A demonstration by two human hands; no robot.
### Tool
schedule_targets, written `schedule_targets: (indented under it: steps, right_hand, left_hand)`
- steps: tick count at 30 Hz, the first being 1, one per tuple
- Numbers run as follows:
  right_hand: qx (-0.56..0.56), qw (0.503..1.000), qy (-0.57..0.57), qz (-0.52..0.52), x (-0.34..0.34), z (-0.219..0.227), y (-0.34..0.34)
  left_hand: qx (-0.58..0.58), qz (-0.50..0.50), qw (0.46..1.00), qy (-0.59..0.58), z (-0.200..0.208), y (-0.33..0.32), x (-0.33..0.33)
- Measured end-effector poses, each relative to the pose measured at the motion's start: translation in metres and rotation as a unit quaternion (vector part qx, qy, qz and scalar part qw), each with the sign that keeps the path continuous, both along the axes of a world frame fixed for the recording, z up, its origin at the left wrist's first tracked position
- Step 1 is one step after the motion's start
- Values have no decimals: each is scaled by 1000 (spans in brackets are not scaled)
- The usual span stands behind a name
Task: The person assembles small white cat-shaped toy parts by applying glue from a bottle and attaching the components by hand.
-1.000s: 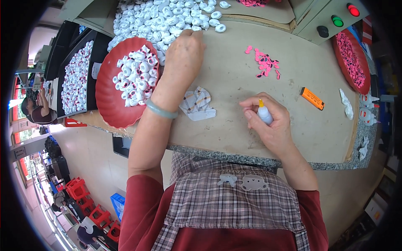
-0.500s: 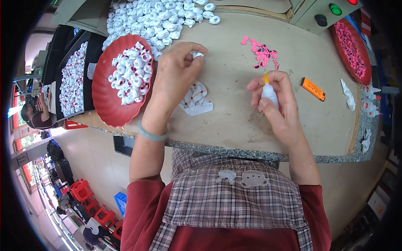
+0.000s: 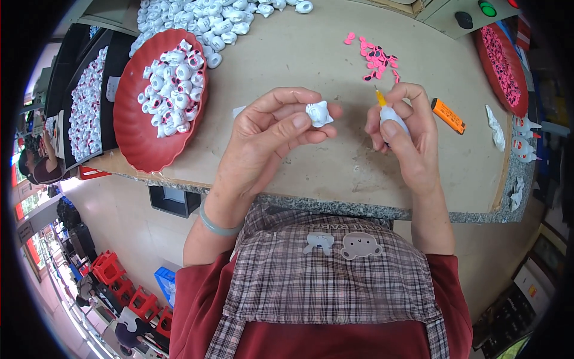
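Between the thumb and fingers of my left hand (image 3: 269,128) is a small white cat-shaped figurine (image 3: 318,113), held up over the middle of the table. My right hand (image 3: 409,134) grips a white glue bottle (image 3: 393,121) with a yellow nozzle, its thin tip pointing up and to the left. A gap separates the tip from the figurine. Beyond my right hand lies a scatter of small pink pieces (image 3: 378,60), some showing dark faces. At the left, a red scalloped dish (image 3: 128,134) holds several white figurines (image 3: 173,90) with pink and dark parts.
Many plain white figurines (image 3: 197,21) are heaped at the back left. An orange lighter (image 3: 448,116) and crumpled tissue (image 3: 495,128) lie at the right. Farther right are a red dish (image 3: 485,45) of pink pieces and white bottles (image 3: 524,149). A black tray (image 3: 110,105) of figurines adjoins the left side.
My left hand has come nearer and to the right, bringing the figurine toward the glue bottle. My right hand keeps its grip, with the bottle now tilted more to the left.
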State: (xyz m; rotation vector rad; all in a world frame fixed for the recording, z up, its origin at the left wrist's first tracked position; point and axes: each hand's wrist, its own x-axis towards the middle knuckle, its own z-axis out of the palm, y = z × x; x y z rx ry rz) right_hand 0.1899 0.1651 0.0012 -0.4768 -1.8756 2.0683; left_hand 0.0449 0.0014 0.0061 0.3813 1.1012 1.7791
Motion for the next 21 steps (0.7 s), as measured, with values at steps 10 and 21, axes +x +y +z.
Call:
schedule_targets:
  steps: [10, 21]
  right_hand:
    - [24, 997, 72, -2, 3, -3, 10]
    - [41, 982, 135, -126, 2, -1, 2]
  left_hand:
    - [13, -33, 999, -9, -9, -5, 1]
    - [10, -8, 1000, -22, -12, 1, 11]
